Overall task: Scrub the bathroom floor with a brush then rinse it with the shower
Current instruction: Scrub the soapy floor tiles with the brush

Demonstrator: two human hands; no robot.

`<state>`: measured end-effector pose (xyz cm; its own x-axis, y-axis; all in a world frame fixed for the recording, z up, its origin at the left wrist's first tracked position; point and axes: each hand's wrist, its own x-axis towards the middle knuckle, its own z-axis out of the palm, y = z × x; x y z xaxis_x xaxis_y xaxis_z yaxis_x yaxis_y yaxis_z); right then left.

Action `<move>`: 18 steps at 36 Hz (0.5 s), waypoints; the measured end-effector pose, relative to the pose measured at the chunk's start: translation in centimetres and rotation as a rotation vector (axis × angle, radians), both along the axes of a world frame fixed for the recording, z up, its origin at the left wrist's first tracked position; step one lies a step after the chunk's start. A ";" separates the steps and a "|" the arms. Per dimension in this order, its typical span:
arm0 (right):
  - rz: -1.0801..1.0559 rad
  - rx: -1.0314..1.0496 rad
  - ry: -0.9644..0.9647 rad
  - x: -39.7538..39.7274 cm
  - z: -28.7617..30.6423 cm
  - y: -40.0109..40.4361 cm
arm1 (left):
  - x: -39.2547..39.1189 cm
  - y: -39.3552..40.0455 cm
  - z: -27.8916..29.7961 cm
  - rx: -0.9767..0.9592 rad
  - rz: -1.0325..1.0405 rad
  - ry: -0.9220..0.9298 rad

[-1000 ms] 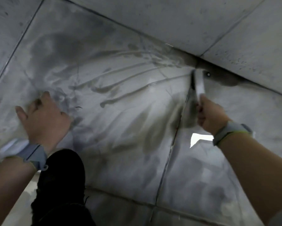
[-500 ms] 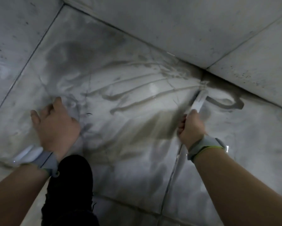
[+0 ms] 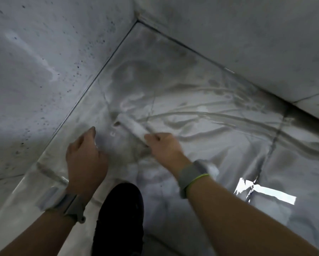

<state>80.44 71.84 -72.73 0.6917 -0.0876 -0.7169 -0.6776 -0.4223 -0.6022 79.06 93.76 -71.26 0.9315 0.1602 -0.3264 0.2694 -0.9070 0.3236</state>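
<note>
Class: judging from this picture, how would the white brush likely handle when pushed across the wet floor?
The brush looks straight and rigid, so probably stiff. The right hand alone drives it, suggesting lightness. On the wet, smeared floor it likely slides easily.

We see a dark shoe (image 3: pixel 120 217) at the bottom, below and between the grips. Speckled grey wall tiles (image 3: pixel 44 71) rise to the left of them, and paler wall tiles (image 3: pixel 247 34) above and to the right. Each wrist wears a grey band (image 3: pixel 191 174).
</note>
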 end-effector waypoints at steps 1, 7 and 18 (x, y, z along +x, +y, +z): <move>-0.101 -0.026 -0.013 0.6 -0.1 -2.0 | 0.0 0.0 -0.1 0.009 -0.001 0.009; -0.651 -0.368 0.007 3.7 0.7 -11.1 | 0.5 -0.3 0.0 0.033 0.005 -0.012; -0.020 0.078 -0.041 5.5 2.4 5.2 | 1.3 -0.2 0.5 0.098 0.065 -0.058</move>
<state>85.92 77.02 -70.36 0.7194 -0.0467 -0.6931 -0.6593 -0.3599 -0.6601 80.36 93.55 -70.81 0.9350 0.2495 -0.2522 0.3122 -0.9162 0.2511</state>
